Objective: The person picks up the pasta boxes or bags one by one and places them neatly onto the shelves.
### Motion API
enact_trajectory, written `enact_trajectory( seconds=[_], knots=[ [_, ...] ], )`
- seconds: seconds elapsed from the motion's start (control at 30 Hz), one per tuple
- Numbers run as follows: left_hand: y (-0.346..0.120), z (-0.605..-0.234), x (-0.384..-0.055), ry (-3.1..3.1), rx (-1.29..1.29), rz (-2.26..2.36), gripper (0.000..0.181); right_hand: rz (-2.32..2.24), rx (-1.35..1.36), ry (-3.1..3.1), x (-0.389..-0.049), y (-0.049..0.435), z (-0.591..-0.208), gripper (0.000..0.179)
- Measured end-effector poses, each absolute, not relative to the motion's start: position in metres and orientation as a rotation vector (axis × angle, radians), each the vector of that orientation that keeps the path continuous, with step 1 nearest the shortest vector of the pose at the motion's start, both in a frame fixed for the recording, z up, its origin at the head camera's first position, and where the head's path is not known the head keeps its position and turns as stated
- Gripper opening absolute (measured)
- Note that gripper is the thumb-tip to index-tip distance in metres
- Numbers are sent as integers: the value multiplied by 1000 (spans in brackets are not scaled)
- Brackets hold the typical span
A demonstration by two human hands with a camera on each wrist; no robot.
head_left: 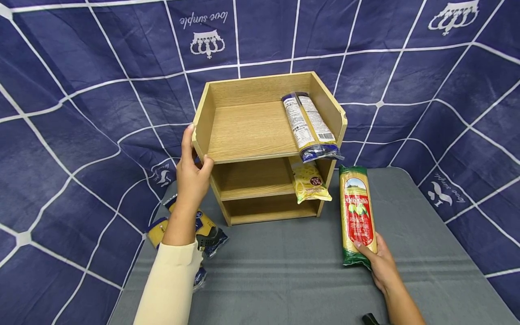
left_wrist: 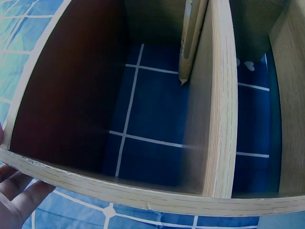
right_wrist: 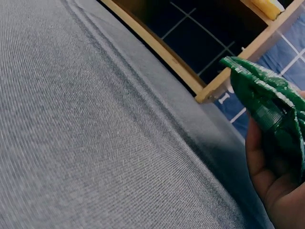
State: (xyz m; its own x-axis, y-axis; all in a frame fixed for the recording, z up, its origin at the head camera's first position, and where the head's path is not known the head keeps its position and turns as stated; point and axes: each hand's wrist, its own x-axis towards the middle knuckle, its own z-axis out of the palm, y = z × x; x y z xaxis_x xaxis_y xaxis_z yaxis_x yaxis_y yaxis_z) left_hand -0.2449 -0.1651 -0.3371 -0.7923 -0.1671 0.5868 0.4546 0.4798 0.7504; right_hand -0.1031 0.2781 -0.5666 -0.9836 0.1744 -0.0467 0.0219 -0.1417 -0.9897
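A small wooden shelf (head_left: 252, 131) with an open top tray and two lower compartments stands in the middle of the head view. My left hand (head_left: 192, 178) grips the upper front corner of its left side panel, thumb toward the front. In the left wrist view, the fingers (left_wrist: 29, 201) curl at the panel's outer side. On the right, my right hand (head_left: 382, 264) holds a pack of spaghetti (head_left: 357, 212) by its lower end, with a red label and green ends facing up. The pack's green wrapper end (right_wrist: 267, 100) shows in the right wrist view, beside the shelf's lower corner.
Two blue-ended pasta packs (head_left: 306, 124) lie at the top tray's right, overhanging its front. A yellow snack bag (head_left: 310, 180) pokes out of the middle compartment. Several pasta packs (head_left: 205, 228) lie on the grey cloth left, partly behind my arm. Blue checked cloth hangs behind.
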Motion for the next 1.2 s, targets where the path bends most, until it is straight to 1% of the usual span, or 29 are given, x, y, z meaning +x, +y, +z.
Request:
enact_trajectory(
  seconds=[0.33, 0.67, 1.2],
  knots=[
    [-165, -338, -244, -2134, -235, -1307, 81, 2312, -247, -1978, -98, 277, -564, 55],
    [-164, -337, -245, -2122, -246, -1299, 82, 2350, -92, -1899, -93, 275, -563, 55],
    [-164, -337, -245, -2117, -249, -1305, 82, 2430, -67, -1822, -86, 273, -560, 56]
  ],
)
